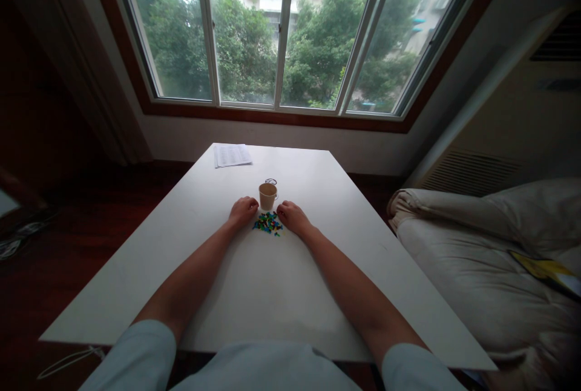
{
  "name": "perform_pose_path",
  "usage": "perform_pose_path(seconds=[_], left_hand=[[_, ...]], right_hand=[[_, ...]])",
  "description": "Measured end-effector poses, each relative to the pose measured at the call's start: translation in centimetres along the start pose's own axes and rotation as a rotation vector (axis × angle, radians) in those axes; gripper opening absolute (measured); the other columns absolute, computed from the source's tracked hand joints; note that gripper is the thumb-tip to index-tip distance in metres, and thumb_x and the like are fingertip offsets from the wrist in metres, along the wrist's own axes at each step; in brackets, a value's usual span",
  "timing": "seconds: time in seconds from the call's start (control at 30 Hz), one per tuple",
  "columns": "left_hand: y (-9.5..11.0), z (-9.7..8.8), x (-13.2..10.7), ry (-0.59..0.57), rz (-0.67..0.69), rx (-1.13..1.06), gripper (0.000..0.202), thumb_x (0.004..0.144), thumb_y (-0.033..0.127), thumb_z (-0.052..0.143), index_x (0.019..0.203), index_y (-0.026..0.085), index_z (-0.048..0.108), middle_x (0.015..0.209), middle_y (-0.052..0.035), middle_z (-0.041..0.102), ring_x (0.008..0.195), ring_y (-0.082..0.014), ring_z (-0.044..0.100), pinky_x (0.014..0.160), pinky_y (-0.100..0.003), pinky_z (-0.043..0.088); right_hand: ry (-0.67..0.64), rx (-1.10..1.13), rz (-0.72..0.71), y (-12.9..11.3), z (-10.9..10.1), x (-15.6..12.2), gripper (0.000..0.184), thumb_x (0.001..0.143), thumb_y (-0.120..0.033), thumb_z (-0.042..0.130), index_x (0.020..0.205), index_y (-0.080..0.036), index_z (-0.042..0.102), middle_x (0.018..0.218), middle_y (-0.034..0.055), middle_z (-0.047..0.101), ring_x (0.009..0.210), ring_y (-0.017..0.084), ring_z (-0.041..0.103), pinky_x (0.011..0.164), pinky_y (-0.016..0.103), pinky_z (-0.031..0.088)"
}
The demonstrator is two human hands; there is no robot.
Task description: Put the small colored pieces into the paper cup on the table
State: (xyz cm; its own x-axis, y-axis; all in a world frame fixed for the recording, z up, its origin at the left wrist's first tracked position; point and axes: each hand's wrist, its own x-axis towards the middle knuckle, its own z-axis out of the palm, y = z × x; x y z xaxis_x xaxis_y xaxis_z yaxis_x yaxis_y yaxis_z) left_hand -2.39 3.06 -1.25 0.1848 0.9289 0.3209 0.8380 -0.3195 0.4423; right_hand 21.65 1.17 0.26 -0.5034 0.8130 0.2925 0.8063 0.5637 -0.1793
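A light brown cup (267,197) with a small handle on its right stands upright on the white table (272,294). Just in front of it lies a loose pile of tiny coloured pieces (267,223), green, blue, yellow and dark, too small for me to name their kind. My left hand (244,210) rests on the table left of the cup and pile, its fingers curled in. On the other side, my right hand (293,216) is closed too, its fingertips beside the pile's right edge. No object shows in either hand.
Behind the cup lies a thin dark ring-shaped item (271,181). Printed papers (233,155) sit at the table's far left corner. A pale sofa (458,258) stands to the right, and a wide window (276,34) is beyond the table.
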Motion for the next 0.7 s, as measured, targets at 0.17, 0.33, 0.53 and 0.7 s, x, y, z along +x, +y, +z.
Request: perform_pose_path(seconds=[0.17,0.33,0.53,0.7], left_hand=[[-0.1,0.1,0.1,0.005,0.009,-0.006,0.02,0.087,0.027,0.052,0.089,0.021,0.071,0.093,-0.0057,0.068,0.089,-0.019,0.058,0.075,-0.029,0.041],[-0.1,0.1,0.0,0.001,0.007,0.005,0.021,0.088,0.028,0.052,0.089,0.022,0.072,0.094,-0.0058,0.068,0.088,-0.0191,0.058,0.076,-0.03,0.042],[0.1,-0.1,0.0,-0.014,-0.01,0.01,0.021,0.088,0.028,0.052,0.09,0.022,0.072,0.095,-0.0061,0.068,0.09,-0.0191,0.058,0.076,-0.029,0.042],[0.1,-0.1,0.0,-0.021,-0.019,0.007,0.022,0.088,0.029,0.052,0.091,0.022,0.072,0.096,-0.006,0.068,0.09,-0.0191,0.058,0.077,-0.029,0.042]], right_hand=[[-0.004,-0.03,0.02,0.1,0.0,-0.1,0.018,0.095,-0.02,0.051,0.097,-0.018,0.069,0.097,0.0073,0.062,0.092,0.017,0.054,0.08,0.024,0.039],[-0.02,-0.05,0.058,0.4,-0.2,-0.1,0.021,0.096,-0.021,0.049,0.098,-0.018,0.069,0.097,0.008,0.063,0.094,0.017,0.055,0.081,0.024,0.038],[-0.088,-0.027,0.091,0.2,-0.9,0.0,0.025,0.098,-0.022,0.046,0.1,-0.018,0.07,0.098,0.0076,0.064,0.091,0.016,0.057,0.08,0.023,0.038],[-0.119,-0.059,0.111,-0.4,-1.4,0.1,0.025,0.098,-0.021,0.046,0.1,-0.018,0.07,0.099,0.0076,0.064,0.092,0.016,0.058,0.08,0.022,0.038]])
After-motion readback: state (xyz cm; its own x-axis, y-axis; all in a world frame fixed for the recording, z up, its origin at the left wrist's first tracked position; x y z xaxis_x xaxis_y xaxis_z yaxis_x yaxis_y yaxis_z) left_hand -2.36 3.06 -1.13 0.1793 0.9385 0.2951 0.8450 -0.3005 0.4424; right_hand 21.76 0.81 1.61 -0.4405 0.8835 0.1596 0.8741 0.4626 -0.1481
